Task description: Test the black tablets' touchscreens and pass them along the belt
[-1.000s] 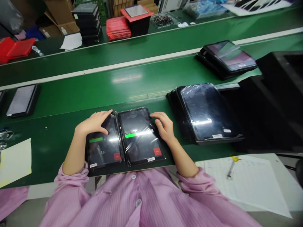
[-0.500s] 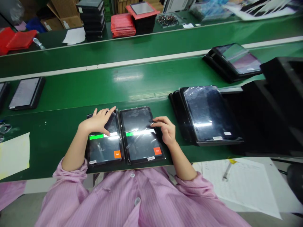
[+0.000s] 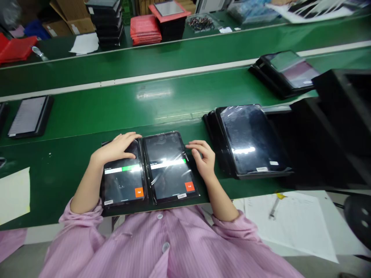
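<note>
Two tablets lie side by side at the table's front edge, screens up. On the left tablet point(image 3: 123, 189), a white and green bar crosses the screen above an orange "Fail" box. The right tablet point(image 3: 168, 183) shows a similar bar, mostly white with green at its right end, and a red-orange "Fail" box. My left hand point(image 3: 116, 150) rests over the upper part of the left tablet, fingers stretched towards its top right corner and thumb apart, hiding that area. Beside the right tablet's upper right edge is my right hand point(image 3: 204, 159), fingers extended and apart, holding nothing.
A stack of film-covered tablets point(image 3: 249, 139) stands to the right, near black boxes point(image 3: 321, 135). More tablets point(image 3: 290, 69) lie behind it, another tablet point(image 3: 29, 116) at far left. Paper sheets point(image 3: 290, 224) lie at lower right. Red pouches point(image 3: 145, 29) sit on the back shelf.
The green part of each bar has switched from the left side to the right. My right fingers have come off the right tablet's edge. My left hand has tilted slightly flatter.
</note>
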Motion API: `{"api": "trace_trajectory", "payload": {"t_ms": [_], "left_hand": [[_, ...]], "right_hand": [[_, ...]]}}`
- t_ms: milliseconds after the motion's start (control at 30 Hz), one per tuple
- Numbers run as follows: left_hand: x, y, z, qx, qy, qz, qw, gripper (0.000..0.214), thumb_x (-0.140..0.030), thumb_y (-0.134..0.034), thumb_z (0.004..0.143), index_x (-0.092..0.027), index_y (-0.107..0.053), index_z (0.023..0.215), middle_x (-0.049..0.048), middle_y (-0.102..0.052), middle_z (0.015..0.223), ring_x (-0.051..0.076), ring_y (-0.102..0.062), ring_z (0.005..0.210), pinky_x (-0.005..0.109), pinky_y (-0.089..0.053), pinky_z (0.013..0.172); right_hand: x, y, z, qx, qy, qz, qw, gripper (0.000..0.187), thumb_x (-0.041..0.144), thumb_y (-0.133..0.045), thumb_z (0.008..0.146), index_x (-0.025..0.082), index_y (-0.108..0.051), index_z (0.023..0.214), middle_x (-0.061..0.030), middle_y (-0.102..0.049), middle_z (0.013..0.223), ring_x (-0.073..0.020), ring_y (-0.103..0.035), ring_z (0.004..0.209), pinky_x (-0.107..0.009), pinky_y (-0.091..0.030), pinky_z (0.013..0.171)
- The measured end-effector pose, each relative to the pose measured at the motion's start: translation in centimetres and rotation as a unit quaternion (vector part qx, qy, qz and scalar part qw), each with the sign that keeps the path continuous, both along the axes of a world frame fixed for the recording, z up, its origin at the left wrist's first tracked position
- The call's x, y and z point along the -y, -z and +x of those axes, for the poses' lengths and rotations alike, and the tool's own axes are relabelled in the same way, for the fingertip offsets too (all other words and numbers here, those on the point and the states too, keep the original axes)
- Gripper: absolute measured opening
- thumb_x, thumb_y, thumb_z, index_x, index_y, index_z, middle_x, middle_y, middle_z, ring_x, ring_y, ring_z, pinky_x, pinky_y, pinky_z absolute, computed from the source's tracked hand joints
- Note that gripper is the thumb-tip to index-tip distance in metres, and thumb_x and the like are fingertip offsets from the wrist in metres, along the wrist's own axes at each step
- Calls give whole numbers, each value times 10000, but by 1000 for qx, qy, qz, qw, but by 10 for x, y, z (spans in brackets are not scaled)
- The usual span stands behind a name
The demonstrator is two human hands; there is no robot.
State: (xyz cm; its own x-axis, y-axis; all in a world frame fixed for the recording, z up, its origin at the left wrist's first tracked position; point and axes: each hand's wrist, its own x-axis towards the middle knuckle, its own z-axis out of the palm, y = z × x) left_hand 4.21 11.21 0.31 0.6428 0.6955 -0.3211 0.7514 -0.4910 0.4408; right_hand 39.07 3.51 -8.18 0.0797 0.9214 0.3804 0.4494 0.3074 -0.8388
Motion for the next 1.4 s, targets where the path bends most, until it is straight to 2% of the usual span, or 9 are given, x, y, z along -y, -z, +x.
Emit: {"api": "trace_trajectory", "payload": {"t_ms": [67, 133, 233, 367, 567, 700, 900, 1233, 1400], "left_hand": [[1, 6, 8, -7, 12, 4, 1000, 533, -491, -639, 880, -274, -500, 1347, 124, -350, 1571, 323, -284, 1465, 509, -254, 1172], [1, 9, 11, -19, 20, 2, 1000, 395, -465, -666, 869, -286, -592, 1212, 103, -338, 1569, 340, -277, 1460, 528, -267, 1162], [1, 10, 12, -28, 20, -8, 999, 310, -421, -677, 868, -312, -638, 1156, 72, -307, 1575, 359, -278, 1449, 545, -265, 1161], [1, 9, 13, -31, 27, -2, 999, 273, -379, -678, 872, -315, -657, 1136, 77, -319, 1548, 363, -305, 1423, 547, -275, 1149], [-3, 14, 11, -13, 25, -2, 1000, 283, -420, -688, 855, -316, -652, 1116, 67, -384, 1488, 347, -382, 1361, 526, -316, 1115], [-6, 17, 8, 2, 11, 2, 1000, 391, -433, -723, 824, -297, -590, 1166, 91, -425, 1442, 325, -412, 1346, 499, -354, 1091], [-5, 15, 9, 6, 8, -7, 1000, 397, -468, -705, 827, -294, -597, 1166, 84, -421, 1450, 327, -419, 1345, 469, -362, 1090], [-8, 11, 16, -28, 21, -17, 999, 344, -368, -733, 807, -281, -608, 1116, 89, -430, 1396, 321, -469, 1274, 457, -387, 1046], [-7, 10, 14, -7, 9, -22, 1000, 417, -422, -713, 810, -292, -590, 1188, 85, -440, 1439, 318, -455, 1314, 442, -375, 1077]], "right_hand": [[-4, 5, 1, -27, 29, -71, 997, 229, 403, -642, 870, 235, -746, 985, -72, -696, 949, -236, -657, 871, -398, -553, 760], [-7, 10, 2, -42, 24, -133, 990, 253, 418, -701, 813, 209, -735, 951, -63, -713, 881, -211, -655, 759, -368, -557, 698], [-8, 13, 3, -58, 17, -169, 984, 260, 424, -726, 784, 194, -737, 905, -58, -724, 841, -194, -649, 708, -358, -556, 691], [-6, 11, 3, -66, 13, -167, 984, 285, 422, -771, 741, 191, -737, 903, -49, -709, 798, -195, -649, 705, -364, -555, 691], [-7, 14, 3, -76, 14, -183, 980, 301, 431, -765, 738, 194, -724, 918, -56, -714, 809, -202, -645, 711, -366, -546, 678], [-10, 18, 3, -80, -6, -187, 979, 322, 385, -735, 758, 199, -704, 1020, -66, -721, 922, -208, -652, 802, -364, -535, 727], [-11, 15, 4, -60, -34, -190, 979, 350, 348, -700, 797, 221, -688, 1123, -69, -707, 1039, -215, -648, 891, -365, -523, 760], [-11, 16, 5, -49, -36, -167, 984, 335, 346, -685, 805, 234, -697, 1121, -56, -687, 989, -218, -647, 889, -361, -526, 752], [-11, 15, 5, -51, -50, -180, 981, 350, 348, -678, 818, 223, -672, 1145, -63, -692, 1011, -212, -646, 875, -365, -521, 764]]}}
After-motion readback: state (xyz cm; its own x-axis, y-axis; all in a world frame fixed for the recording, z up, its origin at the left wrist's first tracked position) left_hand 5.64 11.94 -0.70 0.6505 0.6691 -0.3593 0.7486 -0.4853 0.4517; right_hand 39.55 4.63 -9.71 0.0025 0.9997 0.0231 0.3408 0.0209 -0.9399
